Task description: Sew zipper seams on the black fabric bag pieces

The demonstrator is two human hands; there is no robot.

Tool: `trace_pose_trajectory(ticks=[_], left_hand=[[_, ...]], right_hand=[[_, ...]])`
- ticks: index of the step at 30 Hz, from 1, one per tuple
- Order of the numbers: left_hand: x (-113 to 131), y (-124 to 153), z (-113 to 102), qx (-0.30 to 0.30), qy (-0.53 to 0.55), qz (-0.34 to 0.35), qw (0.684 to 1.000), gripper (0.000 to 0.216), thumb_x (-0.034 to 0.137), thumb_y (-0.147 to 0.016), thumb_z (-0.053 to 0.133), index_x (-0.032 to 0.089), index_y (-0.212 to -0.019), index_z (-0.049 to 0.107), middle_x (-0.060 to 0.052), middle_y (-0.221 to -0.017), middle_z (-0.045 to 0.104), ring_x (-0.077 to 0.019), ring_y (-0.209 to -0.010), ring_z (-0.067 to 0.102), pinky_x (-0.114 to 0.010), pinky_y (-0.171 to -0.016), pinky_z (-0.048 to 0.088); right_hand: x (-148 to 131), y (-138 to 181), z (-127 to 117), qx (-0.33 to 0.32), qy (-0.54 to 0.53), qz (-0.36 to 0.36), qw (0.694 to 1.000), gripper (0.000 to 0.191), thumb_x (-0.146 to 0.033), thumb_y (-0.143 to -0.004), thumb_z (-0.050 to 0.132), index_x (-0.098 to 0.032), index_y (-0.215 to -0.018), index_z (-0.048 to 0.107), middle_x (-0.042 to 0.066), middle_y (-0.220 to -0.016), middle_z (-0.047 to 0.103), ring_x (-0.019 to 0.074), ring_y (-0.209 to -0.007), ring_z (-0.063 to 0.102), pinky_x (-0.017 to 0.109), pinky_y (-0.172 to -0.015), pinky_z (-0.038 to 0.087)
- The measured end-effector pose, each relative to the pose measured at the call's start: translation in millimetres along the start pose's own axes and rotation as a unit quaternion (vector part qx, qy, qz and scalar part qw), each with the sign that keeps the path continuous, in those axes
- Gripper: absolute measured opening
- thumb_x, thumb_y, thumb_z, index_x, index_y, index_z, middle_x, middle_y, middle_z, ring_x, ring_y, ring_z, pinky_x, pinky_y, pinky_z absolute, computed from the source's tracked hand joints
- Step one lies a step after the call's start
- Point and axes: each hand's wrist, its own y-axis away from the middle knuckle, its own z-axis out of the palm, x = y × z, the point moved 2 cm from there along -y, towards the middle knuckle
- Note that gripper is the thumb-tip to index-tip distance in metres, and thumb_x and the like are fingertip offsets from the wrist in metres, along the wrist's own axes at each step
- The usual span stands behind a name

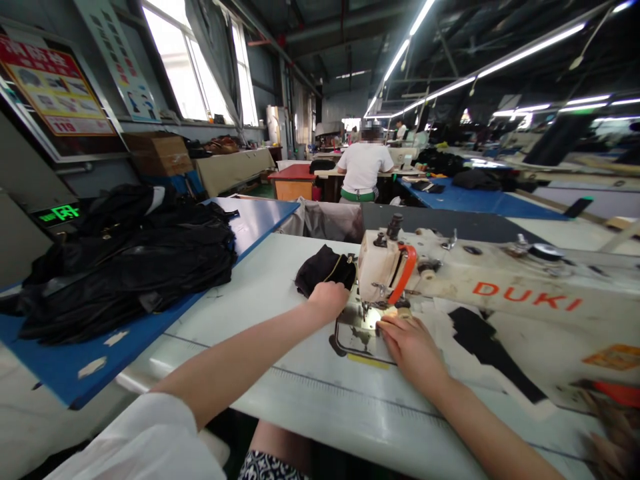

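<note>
Presumably for steadiness, your left hand [329,300] grips black zippered cloth [319,268] near the pale-green worktop's [255,300] far edge — your right hand [411,340], fingers outstretched, rests at the grey metal needle plate [356,341].

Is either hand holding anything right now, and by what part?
The left hand appears to hold the black zippered piece at its near edge. The right hand lies at the needle plate; whether it holds anything cannot be told.

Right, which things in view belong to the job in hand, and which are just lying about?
Apparently in the job:
black fabric piece, in the grip of the left hand
sewing machine

Seemingly just lying about:
black fabric pile
cardboard box
</note>
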Motion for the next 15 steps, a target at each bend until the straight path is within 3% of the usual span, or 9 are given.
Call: trace_pose_trajectory(ticks=[7,11,13,15], left_hand=[[-28,11,-10,0.033,0.103,-0.089,0.99,0.017,0.019,-0.082,0.051,0.021,-0.089,0.066,-0.003,-0.09,0.069,-0.0196,-0.085,0.064,-0.026,-0.068,0.049],[-26,19,-15,0.045,0.136,-0.088,0.986,0.016,0.015,-0.078,0.052,0.02,-0.082,0.066,-0.004,-0.089,0.068,-0.0213,-0.087,0.062,-0.029,-0.075,0.047],[-24,25,-17,0.052,0.156,-0.082,0.983,0.016,0.014,-0.078,0.051,0.02,-0.082,0.065,-0.005,-0.09,0.067,-0.0213,-0.089,0.061,-0.029,-0.077,0.046],[-25,33,-19,0.058,0.181,-0.078,0.979,0.015,0.014,-0.078,0.051,0.02,-0.082,0.065,-0.005,-0.09,0.066,-0.0212,-0.09,0.06,-0.029,-0.079,0.045]], right_hand=[[-30,18,-11,0.012,-0.15,-0.005,0.989,0.025,-0.018,-0.091,0.043,-0.021,-0.103,0.065,0.008,-0.104,0.064,0.0228,-0.1,0.055,0.04,-0.089,0.045],[-58,11,3,0.026,-0.23,0.074,0.97,0.038,-0.021,-0.09,0.041,-0.019,-0.128,0.049,0.013,-0.13,0.05,0.0224,-0.104,0.057,0.04,-0.092,0.046],[-70,-4,14,0.036,-0.265,0.121,0.956,0.049,-0.021,-0.088,0.041,-0.017,-0.137,0.036,0.016,-0.141,0.038,0.0221,-0.102,0.059,0.039,-0.088,0.049],[-77,-25,24,0.047,-0.273,0.166,0.946,0.055,-0.021,-0.085,0.044,-0.013,-0.138,0.033,0.018,-0.141,0.038,0.0247,-0.106,0.057,0.04,-0.089,0.048]])
